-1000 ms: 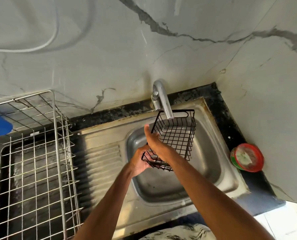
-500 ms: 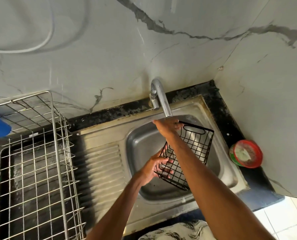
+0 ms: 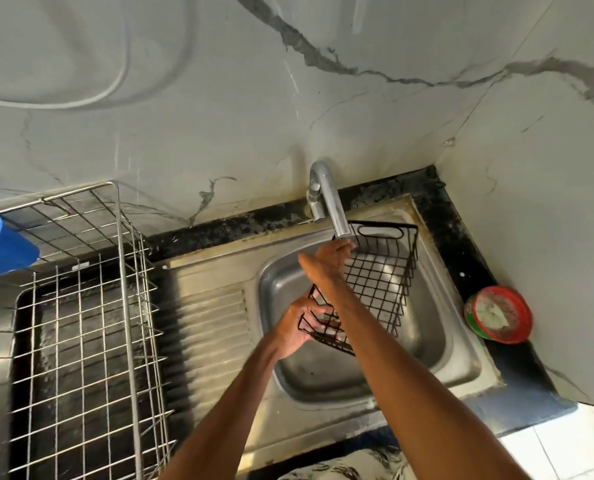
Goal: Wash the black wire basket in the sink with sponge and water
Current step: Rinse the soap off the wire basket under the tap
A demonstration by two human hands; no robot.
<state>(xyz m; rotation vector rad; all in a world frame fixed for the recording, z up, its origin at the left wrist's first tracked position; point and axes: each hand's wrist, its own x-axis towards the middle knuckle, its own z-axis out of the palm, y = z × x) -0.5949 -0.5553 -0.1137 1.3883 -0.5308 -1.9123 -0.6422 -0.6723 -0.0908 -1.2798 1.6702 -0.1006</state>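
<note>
1. the left hand (image 3: 300, 329) came in from below and gripped the near end of the basket, its fingers curled through the wires.
2. the right hand (image 3: 325, 263) was stretched further, up to the mouth of the tap, with its forearm crossing over the basket. its fingers were bent at the basket's left rim, but whether they clasped the wire or only touched it could not be told.
3. the black rectangular wire basket (image 3: 380, 285) was held tilted above the bowl of the stainless steel sink (image 3: 462, 358). its far end, which had an oval handle slot, lay just beside the spout of the curved chrome tap (image 3: 326, 199). the steel bowl showed through its open grid.
4. the sink had a ribbed draining board on its left and sat in a black speckled counter (image 3: 475, 261).
5. a silver wire dish rack (image 3: 81, 341) stood at the left, with a blue plastic vessel (image 3: 1, 244) at its far corner.
6. a round red-rimmed tub (image 3: 498, 313) sat on the counter at the right, near the sink.
7. grey marble-veined walls (image 3: 219, 98) met in the corner behind.
</note>
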